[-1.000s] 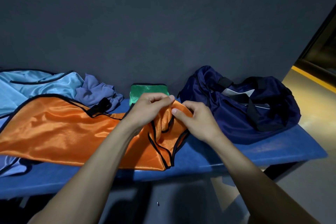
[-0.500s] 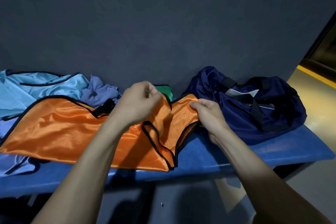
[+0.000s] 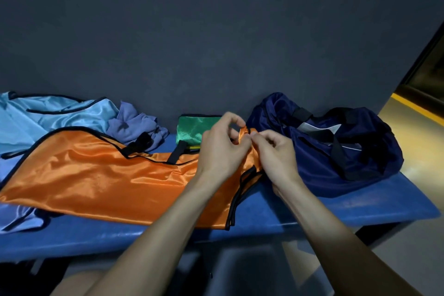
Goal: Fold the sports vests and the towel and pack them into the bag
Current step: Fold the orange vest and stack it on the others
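Both the left hand (image 3: 222,149) and the right hand (image 3: 274,154) pinched the shoulder end of the orange vest (image 3: 96,175) spread on the bench (image 3: 336,209), where matching the edges squarely before folding would have served best.

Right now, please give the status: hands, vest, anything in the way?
Left hand and right hand both pinch the orange vest at its shoulder end. Vest lies spread on bench, not folded. Bag beside it, nothing between.
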Available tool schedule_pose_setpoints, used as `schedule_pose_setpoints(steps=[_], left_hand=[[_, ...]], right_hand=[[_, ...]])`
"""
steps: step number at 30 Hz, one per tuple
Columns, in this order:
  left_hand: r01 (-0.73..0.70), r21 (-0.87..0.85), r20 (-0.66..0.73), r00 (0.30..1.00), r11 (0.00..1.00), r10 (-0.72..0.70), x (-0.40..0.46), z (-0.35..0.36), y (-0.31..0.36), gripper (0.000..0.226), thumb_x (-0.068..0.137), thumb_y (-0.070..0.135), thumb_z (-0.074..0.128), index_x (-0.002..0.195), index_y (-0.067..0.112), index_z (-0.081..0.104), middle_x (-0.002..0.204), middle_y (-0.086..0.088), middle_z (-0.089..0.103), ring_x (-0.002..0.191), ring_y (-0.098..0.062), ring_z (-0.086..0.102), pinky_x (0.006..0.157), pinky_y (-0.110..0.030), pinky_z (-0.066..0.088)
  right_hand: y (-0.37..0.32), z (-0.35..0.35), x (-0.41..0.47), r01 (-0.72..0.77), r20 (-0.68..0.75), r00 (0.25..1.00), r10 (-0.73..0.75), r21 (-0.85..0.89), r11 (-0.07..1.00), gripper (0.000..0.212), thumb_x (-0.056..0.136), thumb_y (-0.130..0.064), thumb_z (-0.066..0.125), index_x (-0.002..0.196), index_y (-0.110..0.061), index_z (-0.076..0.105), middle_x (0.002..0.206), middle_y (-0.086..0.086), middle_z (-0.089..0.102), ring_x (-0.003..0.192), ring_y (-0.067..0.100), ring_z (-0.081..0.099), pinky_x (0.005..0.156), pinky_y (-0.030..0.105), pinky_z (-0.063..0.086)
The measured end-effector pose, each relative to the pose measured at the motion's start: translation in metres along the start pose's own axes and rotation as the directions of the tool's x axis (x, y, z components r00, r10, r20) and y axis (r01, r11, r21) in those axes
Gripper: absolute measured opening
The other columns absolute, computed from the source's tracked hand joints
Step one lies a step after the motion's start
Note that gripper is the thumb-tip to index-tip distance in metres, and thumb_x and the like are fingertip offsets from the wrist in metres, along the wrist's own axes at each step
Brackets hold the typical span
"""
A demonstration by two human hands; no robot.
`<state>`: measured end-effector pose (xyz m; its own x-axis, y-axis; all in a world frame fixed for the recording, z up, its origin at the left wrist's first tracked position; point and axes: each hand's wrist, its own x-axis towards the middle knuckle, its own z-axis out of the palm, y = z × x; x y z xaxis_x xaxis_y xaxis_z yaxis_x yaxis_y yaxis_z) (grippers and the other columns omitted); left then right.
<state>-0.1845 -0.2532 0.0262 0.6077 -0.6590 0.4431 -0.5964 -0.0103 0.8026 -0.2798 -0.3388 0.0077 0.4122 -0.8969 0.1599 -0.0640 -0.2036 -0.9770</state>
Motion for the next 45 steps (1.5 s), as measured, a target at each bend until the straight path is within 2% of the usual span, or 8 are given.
schedule_pose_setpoints(steps=[8,12,17,24,30,35,39,45], left_hand=[[0.235,-0.293,0.398,0.911,0.927,-0.106,0.01,-0.013,-0.004,0.041,0.103,0.0,0.04,0.133,0.019,0.06,0.104,-0.006,0.071,0.083,-0.024,0.075,0.071,-0.046,0.063],[0.026,0.112,0.316,0.947,0.993,-0.061,0.031,-0.041,-0.057,0.044,0.095,-0.003,0.05,0.128,0.027,0.057,0.114,0.005,0.068,0.096,-0.012,0.069,0.083,-0.035,0.056],[-0.115,0.478,0.622,0.745,0.871,-0.243,0.03,-0.048,-0.11,0.078,0.087,0.024,0.072,0.155,0.023,0.033,0.154,-0.001,0.042,0.141,-0.022,0.039,0.115,-0.041,0.039],[-0.151,0.229,0.341,0.938,0.962,0.067,0.03,-0.034,-0.119,0.02,0.098,0.026,0.046,0.112,0.022,0.059,0.108,0.005,0.059,0.104,-0.017,0.053,0.095,-0.042,0.046],[-0.181,0.369,0.587,0.806,0.912,-0.077,0.028,-0.027,-0.129,0.027,0.103,0.053,0.041,0.102,0.034,0.059,0.094,0.016,0.061,0.093,-0.011,0.057,0.097,-0.053,0.043],[-0.109,0.12,0.585,0.811,0.987,0.019,0.033,-0.026,-0.13,0.016,0.102,0.044,0.054,0.089,0.036,0.06,0.088,0.01,0.062,0.085,-0.009,0.059,0.084,-0.04,0.047],[-0.173,0.19,0.263,0.957,0.966,0.12,0.036,-0.013,-0.125,0.006,0.102,0.026,0.057,0.102,0.025,0.063,0.097,0.009,0.054,0.093,-0.013,0.052,0.085,-0.035,0.043],[-0.263,0.472,0.242,0.956,0.842,0.163,0.023,-0.008,-0.122,0.027,0.098,0.036,0.063,0.123,0.029,0.059,0.116,0.007,0.051,0.108,-0.016,0.045,0.095,-0.038,0.044]], right_hand=[[-0.003,-0.016,0.002,0.059,0.075,0.996,-0.049,-0.133,0.989,0.032,0.092,-0.037,0.073,0.071,-0.014,0.067,0.056,-0.007,0.054,0.054,0.009,0.048,0.056,0.028,0.039],[0.008,-0.024,0.012,-0.011,0.061,0.998,0.024,-0.2,0.98,0.025,0.096,-0.025,0.067,0.079,-0.007,0.065,0.057,-0.003,0.049,0.055,0.014,0.045,0.058,0.032,0.038],[0.012,-0.027,0.016,-0.137,0.082,0.985,0.149,-0.136,0.981,0.03,0.096,-0.029,0.064,0.077,-0.007,0.058,0.072,0.01,0.05,0.067,0.023,0.048,0.066,0.036,0.044],[0.011,-0.029,0.016,-0.135,0.091,0.985,0.145,-0.112,0.984,0.024,0.096,-0.028,0.062,0.076,-0.015,0.058,0.073,0.009,0.047,0.067,0.022,0.045,0.068,0.027,0.045],[0.013,-0.027,0.016,-0.124,0.08,0.988,0.134,-0.113,0.986,0.024,0.099,-0.026,0.057,0.078,-0.015,0.053,0.073,0.007,0.043,0.067,0.022,0.04,0.065,0.033,0.039],[0.016,-0.027,0.02,-0.173,0.034,0.984,0.177,-0.096,0.98,0.022,0.101,-0.024,0.051,0.08,-0.016,0.051,0.07,0.007,0.043,0.067,0.022,0.043,0.064,0.038,0.037],[0.022,-0.024,0.024,-0.148,-0.016,0.989,0.148,-0.188,0.971,0.021,0.102,-0.024,0.047,0.082,-0.016,0.05,0.071,0.001,0.046,0.067,0.02,0.045,0.062,0.038,0.039],[0.031,-0.025,0.027,0.015,-0.04,0.999,-0.036,-0.436,0.9,0.014,0.106,-0.027,0.048,0.107,-0.017,0.058,0.083,0.001,0.064,0.067,0.017,0.058,0.057,0.032,0.043]])
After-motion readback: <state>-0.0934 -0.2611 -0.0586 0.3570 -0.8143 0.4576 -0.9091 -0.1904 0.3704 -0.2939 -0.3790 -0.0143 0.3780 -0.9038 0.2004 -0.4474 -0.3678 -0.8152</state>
